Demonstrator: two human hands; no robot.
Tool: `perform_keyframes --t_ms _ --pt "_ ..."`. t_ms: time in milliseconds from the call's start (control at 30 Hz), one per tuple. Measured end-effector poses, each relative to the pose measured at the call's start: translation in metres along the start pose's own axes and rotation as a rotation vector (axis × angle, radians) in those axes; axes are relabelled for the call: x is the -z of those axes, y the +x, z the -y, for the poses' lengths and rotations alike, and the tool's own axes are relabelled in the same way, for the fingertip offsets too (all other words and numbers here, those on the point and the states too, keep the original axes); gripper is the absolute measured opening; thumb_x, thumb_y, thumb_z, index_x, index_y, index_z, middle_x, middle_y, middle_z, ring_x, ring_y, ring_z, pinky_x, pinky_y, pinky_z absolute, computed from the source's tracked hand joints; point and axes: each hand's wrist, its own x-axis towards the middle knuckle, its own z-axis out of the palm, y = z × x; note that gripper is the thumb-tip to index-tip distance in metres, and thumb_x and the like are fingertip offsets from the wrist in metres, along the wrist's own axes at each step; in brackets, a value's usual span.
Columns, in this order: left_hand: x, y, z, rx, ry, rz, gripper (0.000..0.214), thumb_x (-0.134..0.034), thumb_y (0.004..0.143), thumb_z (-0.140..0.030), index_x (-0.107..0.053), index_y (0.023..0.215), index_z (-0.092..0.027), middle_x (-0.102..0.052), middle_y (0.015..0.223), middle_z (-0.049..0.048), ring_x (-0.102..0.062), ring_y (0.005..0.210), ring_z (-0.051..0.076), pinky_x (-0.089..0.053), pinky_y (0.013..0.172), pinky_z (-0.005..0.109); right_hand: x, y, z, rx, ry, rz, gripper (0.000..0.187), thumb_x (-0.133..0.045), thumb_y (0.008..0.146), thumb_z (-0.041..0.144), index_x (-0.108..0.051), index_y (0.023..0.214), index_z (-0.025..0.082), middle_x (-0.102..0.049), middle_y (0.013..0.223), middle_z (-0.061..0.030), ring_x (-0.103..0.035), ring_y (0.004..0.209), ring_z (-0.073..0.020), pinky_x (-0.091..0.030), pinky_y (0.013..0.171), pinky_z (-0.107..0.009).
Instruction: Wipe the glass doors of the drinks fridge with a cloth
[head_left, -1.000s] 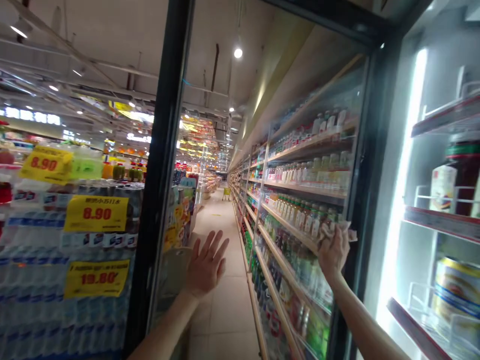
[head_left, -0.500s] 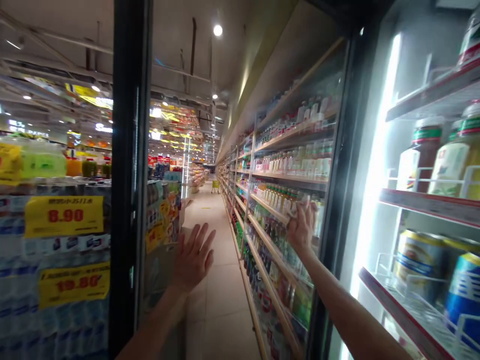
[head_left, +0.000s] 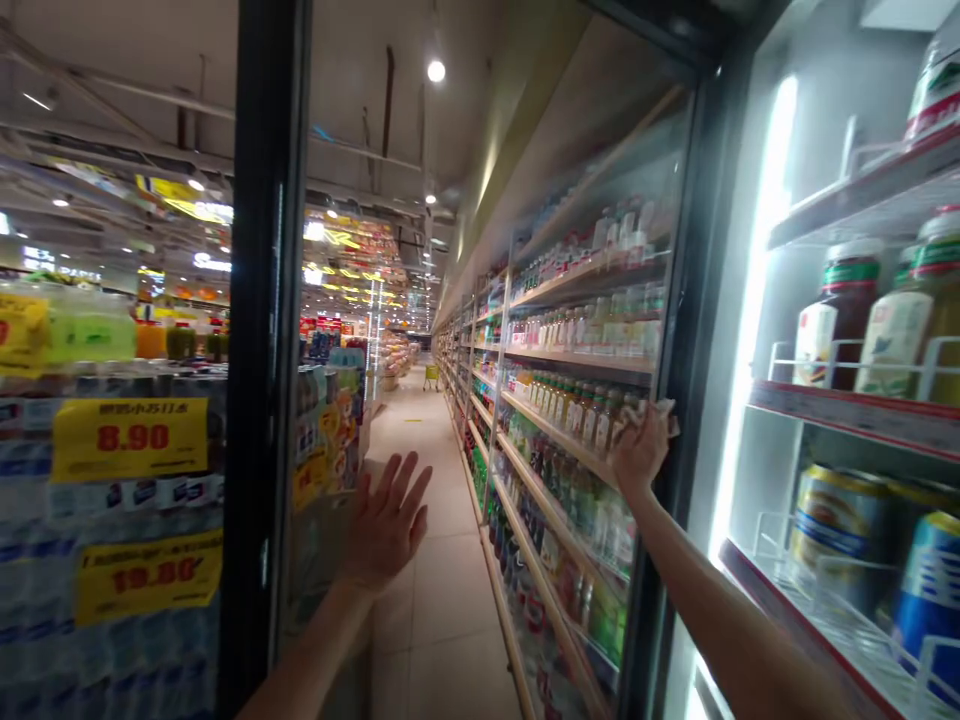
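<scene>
An open glass cooler door (head_left: 274, 300) with a dark frame stands in front of me. My left hand (head_left: 391, 520) is raised with its fingers spread, the palm at or against the glass; nothing is in it. My right hand (head_left: 639, 452) presses a crumpled pale cloth (head_left: 666, 418) to the inner side of the pane, close to the frame's right edge. Through the glass, rows of bottles (head_left: 574, 405) show behind the right hand.
To the right is the lit cooler, with bottles (head_left: 832, 310) and cans (head_left: 836, 520) on wire shelves. A long aisle (head_left: 431, 590) runs ahead between shelves. At the left, yellow price signs (head_left: 131, 438) hang on stacked drinks. A yellow-green cart (head_left: 431, 376) stands far off.
My right hand has slid the cloth to the right across the glass, toward the door frame's edge. My left hand has stayed almost where it was, fingers spread.
</scene>
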Motion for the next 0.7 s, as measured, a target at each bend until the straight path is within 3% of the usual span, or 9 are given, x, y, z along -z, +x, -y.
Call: perform_keyframes --t_ms 33,100,233,333,433,500,567,633,700 --pt "0.0 0.0 -0.001 -0.001 -0.003 -0.01 0.054 -0.042 0.088 -0.03 -0.03 0.14 -0.027 -0.047 0.137 0.006 -0.025 0.137 0.019 -0.01 0.115 0.043 -0.002 0.005 -0.001 -0.046 -0.006 -0.031 0.05 -0.03 0.082 0.017 -0.045 0.129 0.01 -0.039 0.138 -0.0188 -0.031 0.133 -0.0276 -0.026 0.106 -0.057" --pt "0.002 0.006 -0.002 0.003 -0.023 -0.041 0.053 -0.043 0.088 -0.029 -0.032 0.14 -0.027 -0.049 0.135 0.0065 -0.026 0.137 0.019 -0.011 0.114 0.043 -0.008 0.004 0.016 -0.001 0.007 -0.007 0.05 -0.031 0.083 0.019 -0.044 0.131 0.012 -0.037 0.141 -0.0168 -0.028 0.134 -0.0272 -0.028 0.106 -0.056" --pt "0.006 0.043 0.005 -0.018 -0.011 -0.099 0.058 -0.046 0.087 -0.026 -0.028 0.141 -0.027 -0.046 0.137 0.0091 -0.027 0.137 0.021 -0.014 0.113 0.046 -0.024 -0.024 0.089 0.42 0.144 0.192 0.045 -0.041 0.083 0.022 -0.047 0.128 0.022 -0.038 0.142 -0.0091 -0.021 0.139 -0.025 -0.031 0.107 -0.049" --pt "0.009 0.073 0.013 -0.025 0.092 -0.106 0.063 -0.049 0.086 -0.026 -0.022 0.143 -0.023 -0.035 0.144 0.0128 -0.024 0.138 0.024 -0.01 0.113 0.048 -0.024 -0.029 0.105 0.596 0.155 0.293 0.044 -0.045 0.082 0.024 -0.049 0.125 0.026 -0.043 0.139 -0.0055 -0.029 0.135 -0.0224 -0.03 0.108 -0.046" --pt "0.01 0.084 0.017 -0.009 0.132 -0.073 0.065 -0.047 0.086 -0.027 -0.019 0.144 -0.022 -0.03 0.146 0.0126 -0.022 0.138 0.025 -0.009 0.114 0.048 -0.014 -0.007 0.066 0.474 0.071 0.271 0.045 -0.042 0.083 0.022 -0.049 0.127 0.026 -0.042 0.14 -0.0068 -0.03 0.134 -0.0236 -0.028 0.108 -0.051" --pt "0.011 0.083 0.017 -0.002 0.132 -0.079 0.065 -0.047 0.087 -0.028 -0.017 0.145 -0.023 -0.031 0.146 0.0115 -0.023 0.138 0.024 -0.009 0.114 0.047 -0.011 0.013 0.033 0.271 0.021 0.162 0.046 -0.038 0.084 0.021 -0.046 0.129 0.02 -0.038 0.141 -0.0128 -0.026 0.136 -0.0275 -0.028 0.105 -0.057" --pt "0.01 0.079 0.016 0.004 0.118 -0.084 0.065 -0.047 0.087 -0.028 -0.017 0.144 -0.025 -0.031 0.145 0.0102 -0.025 0.137 0.024 -0.009 0.114 0.047 -0.013 0.027 0.019 0.067 -0.007 0.061 0.047 -0.035 0.085 0.021 -0.044 0.131 0.015 -0.035 0.142 -0.0175 -0.025 0.136 -0.0297 -0.029 0.103 -0.06" --pt "0.009 0.077 0.017 0.013 0.107 -0.09 0.065 -0.048 0.086 -0.028 -0.018 0.144 -0.026 -0.032 0.145 0.0093 -0.027 0.136 0.025 -0.009 0.114 0.047 -0.018 0.027 0.031 0.008 0.002 0.017 0.047 -0.036 0.084 0.021 -0.045 0.13 0.015 -0.034 0.143 -0.0168 -0.025 0.136 -0.0284 -0.03 0.104 -0.057" --pt "0.007 0.077 0.019 0.004 0.116 -0.103 0.066 -0.048 0.086 -0.028 -0.018 0.144 -0.025 -0.032 0.145 0.0091 -0.028 0.135 0.025 -0.01 0.114 0.047 -0.024 0.016 0.061 0.19 0.053 0.064 0.046 -0.038 0.084 0.021 -0.046 0.129 0.017 -0.034 0.144 -0.0144 -0.023 0.137 -0.0274 -0.031 0.105 -0.054"
